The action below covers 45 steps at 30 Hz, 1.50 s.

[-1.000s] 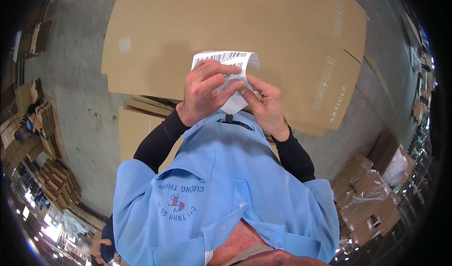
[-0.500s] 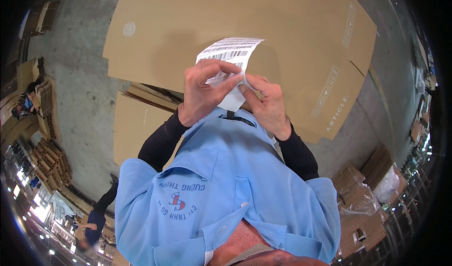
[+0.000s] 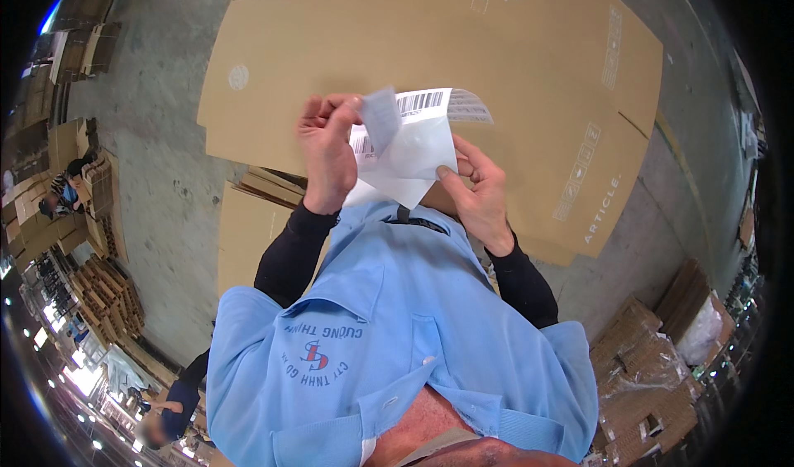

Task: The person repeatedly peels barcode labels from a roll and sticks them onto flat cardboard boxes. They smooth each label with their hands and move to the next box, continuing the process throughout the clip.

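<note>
Head view: my left hand (image 3: 329, 140) pinches the label (image 3: 423, 146) at ten o'clock, right (image 3: 475, 192) at four; tugging (unevenly) could crease it.

Smooth paper label (image 3: 423, 147), matt cardboard (image 3: 364, 33), cloth shirt (image 3: 389, 281)

The white label (image 3: 420, 146) carries black barcode stripes (image 3: 422, 103).

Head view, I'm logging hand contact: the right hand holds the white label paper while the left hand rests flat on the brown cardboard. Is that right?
Not quite: in the head view the left hand isn't flat on the brown cardboard; its fingers pinch a lifted, blurred paper flap. The right hand does hold the white label paper.
</note>
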### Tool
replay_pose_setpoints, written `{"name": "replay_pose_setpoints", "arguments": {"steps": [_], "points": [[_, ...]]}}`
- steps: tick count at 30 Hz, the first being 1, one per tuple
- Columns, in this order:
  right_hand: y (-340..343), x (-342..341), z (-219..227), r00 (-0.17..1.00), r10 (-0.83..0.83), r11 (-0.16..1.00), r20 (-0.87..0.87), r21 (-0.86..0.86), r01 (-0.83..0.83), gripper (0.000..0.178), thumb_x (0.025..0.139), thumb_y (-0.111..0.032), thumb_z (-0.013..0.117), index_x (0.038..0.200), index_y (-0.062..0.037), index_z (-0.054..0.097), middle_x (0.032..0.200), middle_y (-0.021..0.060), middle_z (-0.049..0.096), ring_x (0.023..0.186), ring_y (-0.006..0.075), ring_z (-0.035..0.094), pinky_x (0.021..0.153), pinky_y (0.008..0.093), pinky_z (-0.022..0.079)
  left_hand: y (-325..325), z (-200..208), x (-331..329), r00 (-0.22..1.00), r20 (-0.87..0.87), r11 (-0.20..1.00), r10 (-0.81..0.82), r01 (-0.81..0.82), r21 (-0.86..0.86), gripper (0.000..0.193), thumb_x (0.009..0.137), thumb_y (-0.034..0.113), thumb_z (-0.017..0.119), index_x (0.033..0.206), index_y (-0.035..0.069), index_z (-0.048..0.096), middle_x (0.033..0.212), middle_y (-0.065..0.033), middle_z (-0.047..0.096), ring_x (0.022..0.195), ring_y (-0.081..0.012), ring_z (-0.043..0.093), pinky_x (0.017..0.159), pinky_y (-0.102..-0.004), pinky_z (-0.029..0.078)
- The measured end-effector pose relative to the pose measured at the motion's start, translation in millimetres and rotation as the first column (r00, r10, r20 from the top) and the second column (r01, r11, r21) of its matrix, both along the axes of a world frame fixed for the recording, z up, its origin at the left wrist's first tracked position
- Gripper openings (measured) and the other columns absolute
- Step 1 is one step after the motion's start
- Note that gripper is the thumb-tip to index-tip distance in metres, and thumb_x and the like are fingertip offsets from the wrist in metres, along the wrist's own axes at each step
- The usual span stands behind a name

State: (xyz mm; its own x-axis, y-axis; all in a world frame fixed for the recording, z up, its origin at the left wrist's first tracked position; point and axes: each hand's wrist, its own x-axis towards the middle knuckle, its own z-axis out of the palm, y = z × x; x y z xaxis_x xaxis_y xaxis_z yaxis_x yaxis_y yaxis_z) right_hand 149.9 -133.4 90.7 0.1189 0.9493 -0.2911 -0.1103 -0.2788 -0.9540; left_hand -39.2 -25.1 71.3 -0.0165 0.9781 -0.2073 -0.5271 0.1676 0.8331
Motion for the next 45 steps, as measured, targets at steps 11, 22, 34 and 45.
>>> {"name": "replay_pose_setpoints", "arguments": {"steps": [11,22,34,45], "points": [[-5,17,-35,0.994,-0.101,0.993,-0.046,-0.072,0.098,0.048,0.093,0.000,0.058,0.139,0.0103,0.049,0.116,0.0182,0.072,0.107,0.0198,0.068,0.095,0.0307,0.052,80,31,-44,0.937,0.054,0.921,0.345,-0.349,0.176,0.027,0.093,-0.004,0.063,0.079,0.011,0.046,0.072,-0.0023,0.060,0.066,-0.0108,0.058,0.062,-0.0244,0.049],[63,43,-26,0.694,-0.056,0.981,-0.717,-0.170,-0.097,0.047,0.101,-0.024,0.062,0.135,0.0076,0.053,0.125,0.0185,0.066,0.112,0.0268,0.066,0.095,0.0398,0.055,61,14,5,0.730,-0.544,0.077,0.414,0.567,0.820,0.049,0.066,0.000,0.082,0.063,0.009,0.034,0.100,-0.0119,0.074,0.076,-0.0230,0.067,0.068,-0.0364,0.056],[30,42,-64,0.951,-0.158,0.922,-0.266,-0.384,0.046,0.021,0.100,-0.018,0.063,0.105,0.0007,0.072,0.094,0.0047,0.073,0.080,0.0097,0.069,0.069,0.0253,0.059,26,-70,24,0.609,-0.793,0.063,-0.012,0.792,0.607,0.033,0.073,0.016,0.084,0.095,0.013,0.060,0.126,-0.0130,0.066,0.091,-0.0263,0.066,0.078,-0.0382,0.054],[27,60,-76,0.932,-0.212,0.932,-0.293,-0.349,0.103,0.020,0.100,-0.016,0.062,0.103,0.0014,0.071,0.091,0.0035,0.072,0.079,0.0094,0.067,0.072,0.0253,0.055,104,-112,72,0.332,-0.719,0.529,-0.610,0.846,-0.058,0.075,0.082,0.038,0.084,0.136,-0.001,0.049,0.130,-0.0236,0.059,0.115,-0.0320,0.060,0.098,-0.0434,0.049]]}}
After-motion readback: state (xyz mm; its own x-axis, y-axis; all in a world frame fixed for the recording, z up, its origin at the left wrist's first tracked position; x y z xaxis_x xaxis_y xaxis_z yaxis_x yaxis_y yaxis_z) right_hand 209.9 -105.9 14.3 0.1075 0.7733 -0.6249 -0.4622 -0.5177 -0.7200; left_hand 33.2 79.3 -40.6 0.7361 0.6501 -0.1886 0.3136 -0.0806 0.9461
